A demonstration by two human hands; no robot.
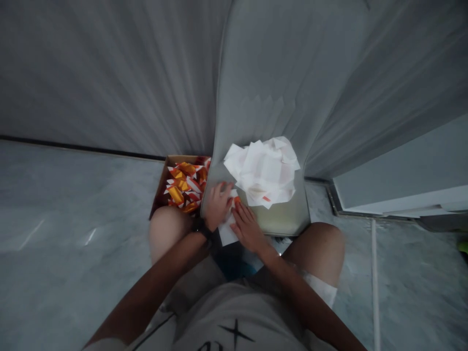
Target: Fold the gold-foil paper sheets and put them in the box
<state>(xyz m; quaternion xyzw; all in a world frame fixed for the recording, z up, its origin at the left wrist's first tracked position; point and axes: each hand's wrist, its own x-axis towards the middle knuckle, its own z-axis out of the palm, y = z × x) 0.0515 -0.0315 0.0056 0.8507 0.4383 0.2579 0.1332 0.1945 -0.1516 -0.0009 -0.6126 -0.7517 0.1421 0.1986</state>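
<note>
A white paper sheet [227, 233] lies on the front left of the grey chair seat, under both of my hands. My left hand [216, 207], with a dark band on the wrist, rests at the sheet's left edge, its fingers apart and slightly blurred. My right hand [248, 228] lies nearly flat on the sheet's right side, fingers stretched forward. At its fingertips shows a small orange piece [237, 200], partly covered, of which I cannot make out the kind. Just beyond my hands is a loose pile of white paper sheets [268, 168], overlapping, with faint print showing through.
Left of the seat, an open cardboard box [158, 197] holds several orange, gold and white wrapped pieces [183, 183]. The grey chair [288, 222] stands against a grey curtain [109, 73]. My knees flank the seat; a white panel [402, 170] stands at the right.
</note>
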